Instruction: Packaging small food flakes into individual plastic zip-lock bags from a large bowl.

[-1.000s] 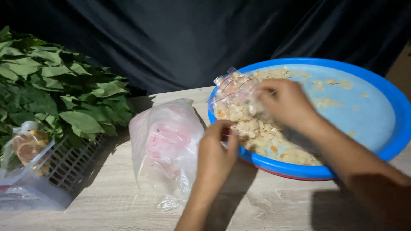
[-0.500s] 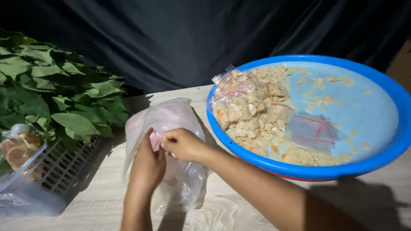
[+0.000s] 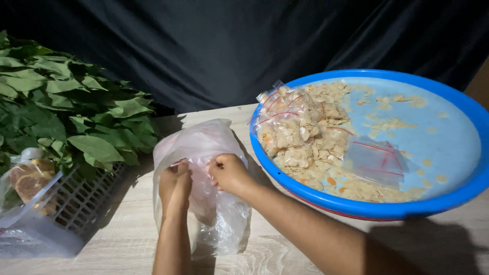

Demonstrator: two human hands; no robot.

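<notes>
A large clear plastic bag [image 3: 198, 147], holding a stack of small red-striped bags, lies on the wooden table [image 3: 127, 224]. My left hand [image 3: 174, 186] grips its near left part. My right hand [image 3: 228, 173] pinches the plastic a little to the right, and the film is pulled apart between them. To the right sits a blue round tray [image 3: 461, 107] with pale flat chips. Several small filled bags [image 3: 293, 119] rest on the tray's left side. An empty small bag [image 3: 379, 158] lies flat near its middle.
A grey slatted crate [image 3: 81, 196] heaped with green leaves [image 3: 61, 112] stands at the left. A clear bag with orange slices [image 3: 28, 181] leans on its front. Dark cloth hangs behind the table.
My right hand left the tray and came to the large plastic bag beside my left hand. Both hands now pull the bag's plastic apart. The small empty bag stays on the tray.
</notes>
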